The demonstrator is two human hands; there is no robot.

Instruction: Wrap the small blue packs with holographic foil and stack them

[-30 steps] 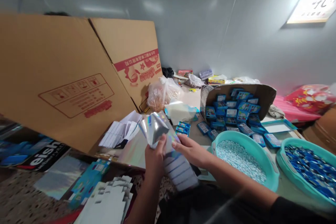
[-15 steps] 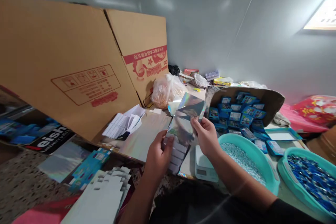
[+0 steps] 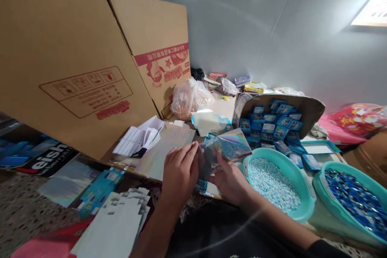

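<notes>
My left hand (image 3: 179, 171) and my right hand (image 3: 229, 179) are closed together on a shiny holographic card sheet (image 3: 229, 146) in front of my chest. The sheet is bent, with its rainbow face turned up and to the right. The left fingers lie over its left part, and the right hand grips it from below. Just right of the hands stands a teal basin of pale blue pellets (image 3: 276, 183). More holographic sheets (image 3: 163, 151) lie flat on the table behind my left hand.
A big cardboard box (image 3: 75, 68) leans across the left. An open carton of small blue boxes (image 3: 272, 123) sits behind the basin. A second teal basin (image 3: 353, 197) holds dark blue pieces. White die-cut cards (image 3: 117, 229) lie at lower left, a plastic bag (image 3: 189, 98) behind.
The sheet was held upright and spread between both hands; now it is lowered and folded toward the right, with my hands closer together. The small scale under it is hidden now.
</notes>
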